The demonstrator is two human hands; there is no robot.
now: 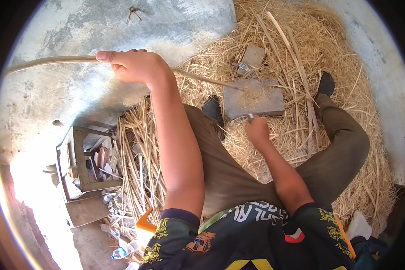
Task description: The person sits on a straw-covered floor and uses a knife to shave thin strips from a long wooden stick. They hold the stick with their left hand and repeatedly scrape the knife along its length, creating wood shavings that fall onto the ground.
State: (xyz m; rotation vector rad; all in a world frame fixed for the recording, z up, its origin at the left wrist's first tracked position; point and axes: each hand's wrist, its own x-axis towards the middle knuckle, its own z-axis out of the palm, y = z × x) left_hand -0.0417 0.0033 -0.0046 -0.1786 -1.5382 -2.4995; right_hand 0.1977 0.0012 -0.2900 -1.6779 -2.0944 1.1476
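Note:
My left hand (137, 65) is raised and closed around a long, thin wooden cane (60, 59), with the thumb along it. One end of the cane curves away to the left. Its other end slopes down to a grey block (252, 105) that has some shavings on top. Close to the block's near edge, my right hand (258, 130) is closed on a small tool with a metal collar (250, 117); the rest of that tool is hidden or too small to make out.
Straw-coloured shavings (297, 58) cover the floor around my legs. Long flat strips (297, 54) lie on them to the right. Beyond the block are a smaller flat block (253, 56) and a small metal object (244, 67). At left stand a wooden frame (101, 185), split sticks (139, 148) and a plastic bottle (119, 253).

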